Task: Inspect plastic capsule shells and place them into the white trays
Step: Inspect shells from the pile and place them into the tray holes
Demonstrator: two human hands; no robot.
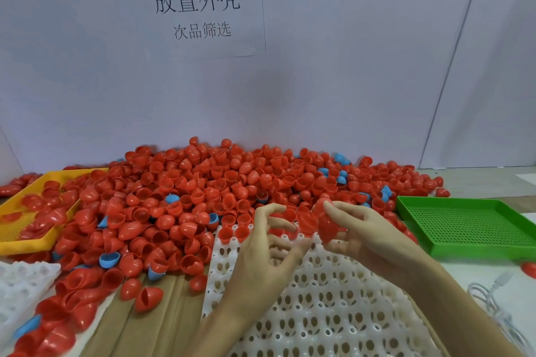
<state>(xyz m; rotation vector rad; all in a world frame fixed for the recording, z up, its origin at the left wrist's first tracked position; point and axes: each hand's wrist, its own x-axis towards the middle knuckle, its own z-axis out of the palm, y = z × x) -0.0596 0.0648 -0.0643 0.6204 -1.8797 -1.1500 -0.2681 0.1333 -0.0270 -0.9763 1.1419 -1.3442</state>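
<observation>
With the right hand point(359, 229) pinching a red shell point(327, 226) and the left hand point(266, 246) loosely curled over the white tray point(333, 313), a blurred, hurried check could pass a defect

The table point(478, 179) carries a shell pile point(203, 191). Left of the pile sits a yellow tray point(17, 246), right a green tray point(470, 226), in front a white tray point(333, 313) on cardboard point(139, 322).
</observation>
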